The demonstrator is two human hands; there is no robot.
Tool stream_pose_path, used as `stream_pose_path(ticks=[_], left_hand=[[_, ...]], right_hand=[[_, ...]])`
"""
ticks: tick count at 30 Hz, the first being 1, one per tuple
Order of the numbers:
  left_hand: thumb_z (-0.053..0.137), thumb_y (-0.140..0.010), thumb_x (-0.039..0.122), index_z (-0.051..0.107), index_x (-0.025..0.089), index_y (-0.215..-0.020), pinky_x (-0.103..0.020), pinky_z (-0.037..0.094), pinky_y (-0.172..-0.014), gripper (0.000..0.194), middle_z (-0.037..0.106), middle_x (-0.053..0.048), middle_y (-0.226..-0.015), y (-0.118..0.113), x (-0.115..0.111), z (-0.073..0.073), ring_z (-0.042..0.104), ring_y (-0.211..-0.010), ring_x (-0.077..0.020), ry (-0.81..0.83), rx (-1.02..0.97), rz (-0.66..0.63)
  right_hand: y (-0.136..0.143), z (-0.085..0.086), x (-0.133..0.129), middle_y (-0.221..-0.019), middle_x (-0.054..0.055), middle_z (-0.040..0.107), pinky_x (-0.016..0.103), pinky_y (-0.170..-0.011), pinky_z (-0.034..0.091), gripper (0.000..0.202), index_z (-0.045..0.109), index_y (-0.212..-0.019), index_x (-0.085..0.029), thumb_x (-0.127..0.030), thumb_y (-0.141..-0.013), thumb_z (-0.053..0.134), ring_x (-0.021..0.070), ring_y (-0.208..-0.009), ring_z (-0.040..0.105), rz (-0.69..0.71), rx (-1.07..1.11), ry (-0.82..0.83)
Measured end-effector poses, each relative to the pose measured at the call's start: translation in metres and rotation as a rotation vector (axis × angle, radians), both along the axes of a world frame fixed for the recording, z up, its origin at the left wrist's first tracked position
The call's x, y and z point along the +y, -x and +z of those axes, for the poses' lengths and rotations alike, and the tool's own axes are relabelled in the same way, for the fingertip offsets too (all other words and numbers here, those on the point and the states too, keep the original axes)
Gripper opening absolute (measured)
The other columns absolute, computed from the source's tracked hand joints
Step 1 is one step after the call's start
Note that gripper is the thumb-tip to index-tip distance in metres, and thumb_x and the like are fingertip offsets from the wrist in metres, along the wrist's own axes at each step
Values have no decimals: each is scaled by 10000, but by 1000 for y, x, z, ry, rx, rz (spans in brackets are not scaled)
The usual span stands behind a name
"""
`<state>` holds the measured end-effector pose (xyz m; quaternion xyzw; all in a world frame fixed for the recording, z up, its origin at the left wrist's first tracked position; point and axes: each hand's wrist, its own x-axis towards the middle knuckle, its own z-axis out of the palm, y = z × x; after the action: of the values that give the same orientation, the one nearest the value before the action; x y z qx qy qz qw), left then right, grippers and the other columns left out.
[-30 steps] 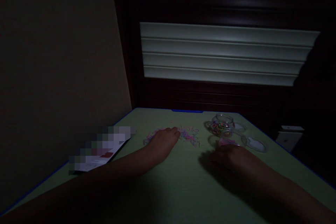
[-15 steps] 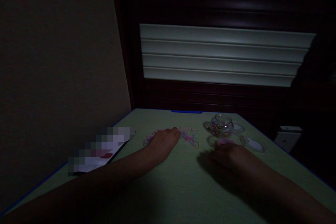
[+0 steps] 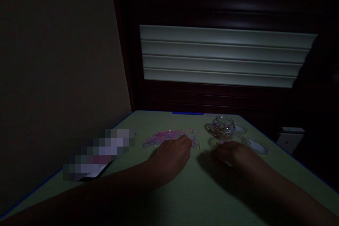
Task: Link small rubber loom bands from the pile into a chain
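A loose pile of pink and purple rubber-band-like loops [image 3: 165, 136] lies on the green tabletop [image 3: 182, 194]. My left hand [image 3: 173, 153] is at the pile's near right edge, fingers bent together and pointing down; whatever is between the fingertips is hidden. My right hand [image 3: 231, 155] is closed in front of a clear open container [image 3: 234, 137], with some pink loops showing just beyond its fingers. Behind that container stands a clear round jar [image 3: 222, 127], open at the top and partly filled with multicoloured loops.
Two clear round lids [image 3: 256, 146] lie right of the containers. A flat, pixelated object [image 3: 100, 155] rests at the table's left edge. White boxes [image 3: 290, 141] stand beyond the right edge. A dark panel with pale slats [image 3: 219, 56] rises behind.
My left hand has moved right and nearer, uncovering more of the pile, and its fingers are more bent. My right hand has shifted only slightly.
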<state>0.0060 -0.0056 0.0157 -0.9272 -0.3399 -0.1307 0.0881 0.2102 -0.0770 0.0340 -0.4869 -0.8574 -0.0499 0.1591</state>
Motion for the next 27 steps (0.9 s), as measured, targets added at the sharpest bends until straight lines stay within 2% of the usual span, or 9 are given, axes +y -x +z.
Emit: stream_pose_path(ticks=[7,13,27], left_hand=[[318,-896,213,484,191,-895,-248,419,-646,167,530,-12,-863,-13,-19,-5,531,-736,-132,126,-169,-69],[314,-899,205,482,185,-882,-256,422,-648,171,522,-7,-837,-14,-20,-16,532,-713,-129,132,-159,-107],[353,-877,184,485,193,-905,-262,422,-660,135,521,1,-847,-14,-20,-17,531,-732,-134,126,-142,-124]], right_hand=[[-2,0,1,-685,27,549,257,-613,325,168,559,-730,-176,-133,-829,431,132,-647,495,-25,41,-60],[-1,-1,2,-669,28,550,261,-606,321,160,558,-719,-178,-141,-819,439,137,-637,493,-4,52,-81],[7,-1,-4,-751,29,572,271,-663,319,159,576,-839,-186,-182,-862,419,138,-702,492,67,29,8]])
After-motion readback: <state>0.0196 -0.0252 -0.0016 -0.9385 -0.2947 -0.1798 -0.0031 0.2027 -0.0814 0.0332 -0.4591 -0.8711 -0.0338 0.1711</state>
